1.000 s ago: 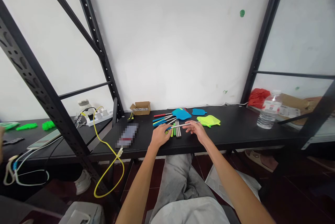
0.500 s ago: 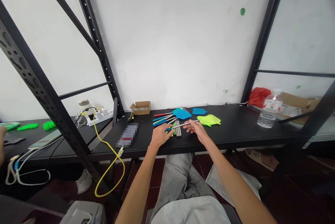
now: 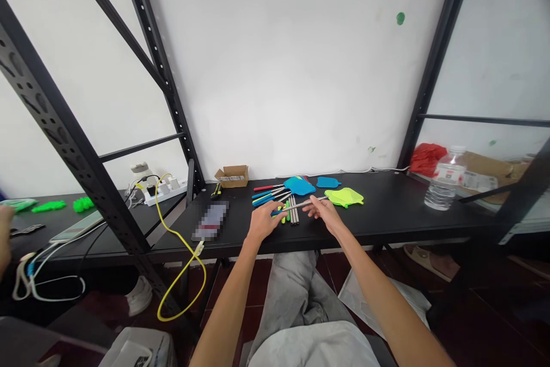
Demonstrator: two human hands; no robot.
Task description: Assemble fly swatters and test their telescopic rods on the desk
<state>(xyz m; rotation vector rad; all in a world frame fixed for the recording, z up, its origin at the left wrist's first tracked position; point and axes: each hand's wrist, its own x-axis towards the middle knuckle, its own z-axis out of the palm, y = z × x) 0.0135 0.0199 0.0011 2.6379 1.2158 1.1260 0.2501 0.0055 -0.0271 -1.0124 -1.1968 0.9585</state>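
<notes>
Now both hands are on one slim metal rod (image 3: 297, 206), slanting just above the black table (image 3: 387, 206). Left hand (image 3: 263, 221) has its fingers closed on the rod's blue grip (image 3: 277, 213); right hand (image 3: 324, 212) pinches the shaft, its other fingers loosely curled. Beneath, loose silver tubes (image 3: 294, 215) lie side by side, with yellow-green flat heads (image 3: 345, 197) to the right and blue flat heads (image 3: 299, 186) behind.

And the lettering? Over right, the water bottle (image 3: 444, 184) wears a label with red marks, too small to read. A white printed label (image 3: 479, 181) sits on brown cardboard behind it, equally illegible. Across left, the small open carton (image 3: 232, 177) shows a printed strip, unreadable too, and the phone (image 3: 211, 220) is pixelated out.
</notes>
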